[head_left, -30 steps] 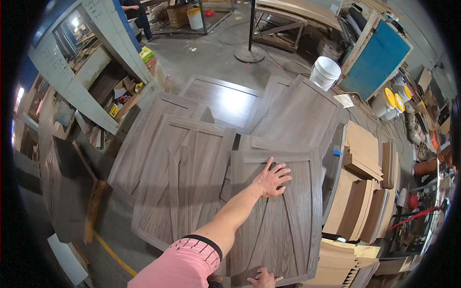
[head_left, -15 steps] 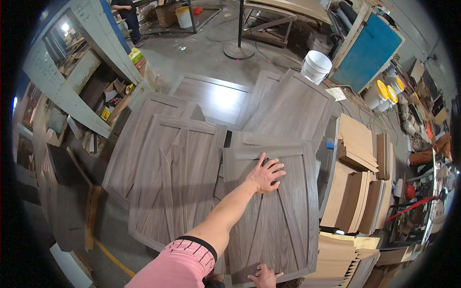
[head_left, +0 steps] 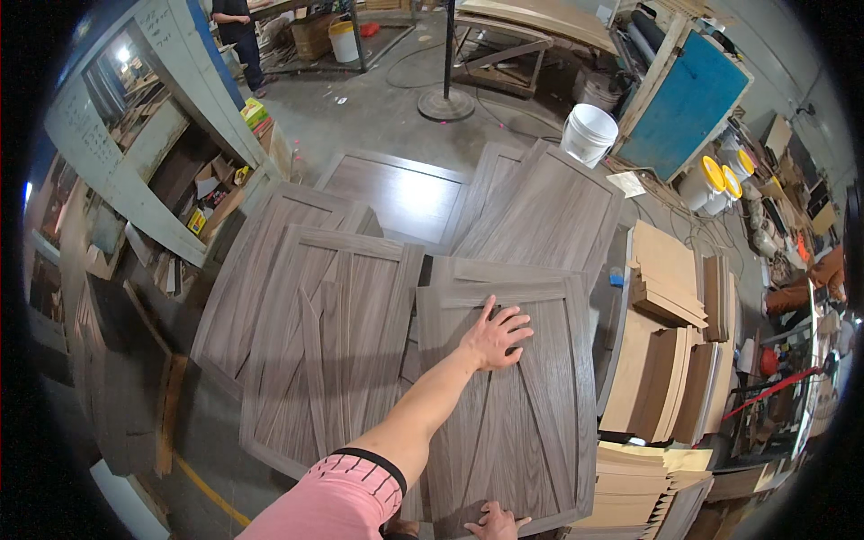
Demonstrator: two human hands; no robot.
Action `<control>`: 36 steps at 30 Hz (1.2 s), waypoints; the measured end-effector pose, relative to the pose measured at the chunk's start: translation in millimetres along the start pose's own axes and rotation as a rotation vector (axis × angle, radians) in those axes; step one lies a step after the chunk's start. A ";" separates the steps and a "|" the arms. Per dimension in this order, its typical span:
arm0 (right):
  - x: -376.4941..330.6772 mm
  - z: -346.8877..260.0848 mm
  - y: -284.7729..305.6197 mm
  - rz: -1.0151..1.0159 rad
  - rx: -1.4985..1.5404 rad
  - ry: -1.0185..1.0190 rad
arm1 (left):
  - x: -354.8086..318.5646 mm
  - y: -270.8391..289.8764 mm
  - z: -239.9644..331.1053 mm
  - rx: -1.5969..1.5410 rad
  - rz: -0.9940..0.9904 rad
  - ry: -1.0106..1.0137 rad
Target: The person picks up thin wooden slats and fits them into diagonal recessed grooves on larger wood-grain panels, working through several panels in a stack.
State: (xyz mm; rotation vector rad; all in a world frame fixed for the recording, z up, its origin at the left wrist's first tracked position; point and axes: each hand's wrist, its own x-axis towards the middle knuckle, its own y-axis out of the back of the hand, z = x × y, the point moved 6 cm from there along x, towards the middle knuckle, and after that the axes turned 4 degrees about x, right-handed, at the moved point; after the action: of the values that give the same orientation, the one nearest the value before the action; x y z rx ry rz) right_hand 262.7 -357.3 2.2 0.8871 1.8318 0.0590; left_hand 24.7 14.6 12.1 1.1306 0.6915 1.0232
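My left hand [head_left: 497, 342] lies flat, fingers spread, on the upper part of a grey-brown wood-grain cabinet door panel [head_left: 504, 432]. The arm reaches across from the lower left in a pink sleeve. At the near edge of that panel, my right hand [head_left: 497, 522] rests on the bottom rail with its fingers apart, partly cut off by the picture's lower edge. The panel has a raised frame and slanting strips on its face. To its left lies a similar panel [head_left: 369, 360], overlapping another door panel [head_left: 238, 279].
More panels lie beyond, including a shiny one [head_left: 360, 184] and a tilted one [head_left: 549, 207]. Stacked tan boards [head_left: 666, 261] stand to the right. Farther off are a white bucket [head_left: 589, 135], a round-based post [head_left: 445, 104] and a standing person [head_left: 236, 36].
The whole view has shifted slightly, with the background a little lower. Both hands stay in place on the panel.
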 end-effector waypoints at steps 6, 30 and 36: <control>-7.8 6.5 -2.7 0.081 0.015 -0.067 | 9.7 -6.3 8.3 -0.026 0.012 -0.045; -20.4 -24.7 17.5 -0.068 -0.065 0.012 | 8.4 4.9 14.0 0.034 0.133 -0.054; -19.0 -27.7 18.4 -0.075 -0.041 0.000 | 8.4 9.7 12.6 0.043 0.126 -0.049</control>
State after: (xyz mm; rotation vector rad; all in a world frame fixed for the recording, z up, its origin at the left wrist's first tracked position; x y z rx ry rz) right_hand 253.2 -345.6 37.4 0.7896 1.8553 0.0493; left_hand 36.1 18.2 25.6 1.2453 0.6115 1.0871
